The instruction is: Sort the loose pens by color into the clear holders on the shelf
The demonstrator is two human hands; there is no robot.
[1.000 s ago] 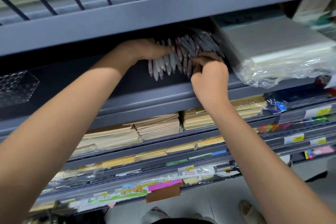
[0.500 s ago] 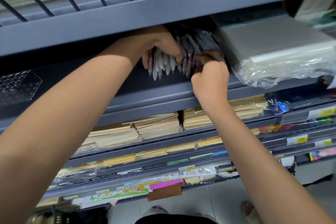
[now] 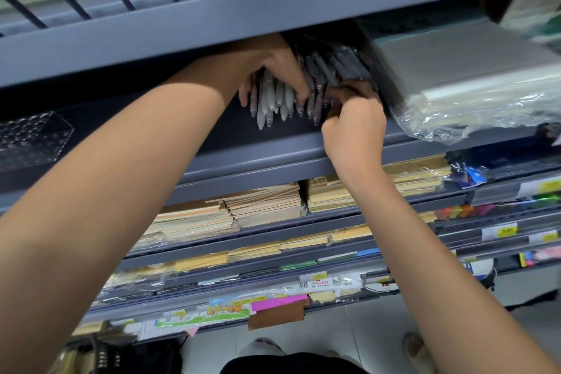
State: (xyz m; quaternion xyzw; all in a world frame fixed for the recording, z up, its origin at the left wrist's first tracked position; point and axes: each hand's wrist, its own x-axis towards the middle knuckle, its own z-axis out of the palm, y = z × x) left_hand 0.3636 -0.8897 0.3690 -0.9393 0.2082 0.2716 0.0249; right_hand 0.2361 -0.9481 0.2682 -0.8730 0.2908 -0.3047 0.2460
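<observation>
The left hand (image 3: 274, 68) has curled from flat to closed around the pale white plastic pens (image 3: 271, 97).
The right hand (image 3: 353, 127) grips the dark mauve-grey pens (image 3: 326, 70) just beside them; both bundles lie on the grey metal shelf (image 3: 282, 144).

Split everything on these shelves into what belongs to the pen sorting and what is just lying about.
Job: white pens, gripped by the left hand; dark pens, pinched by the right hand; clear holder.
Lying about: wrapped paper stack; tan paper piles; price tags.
</observation>
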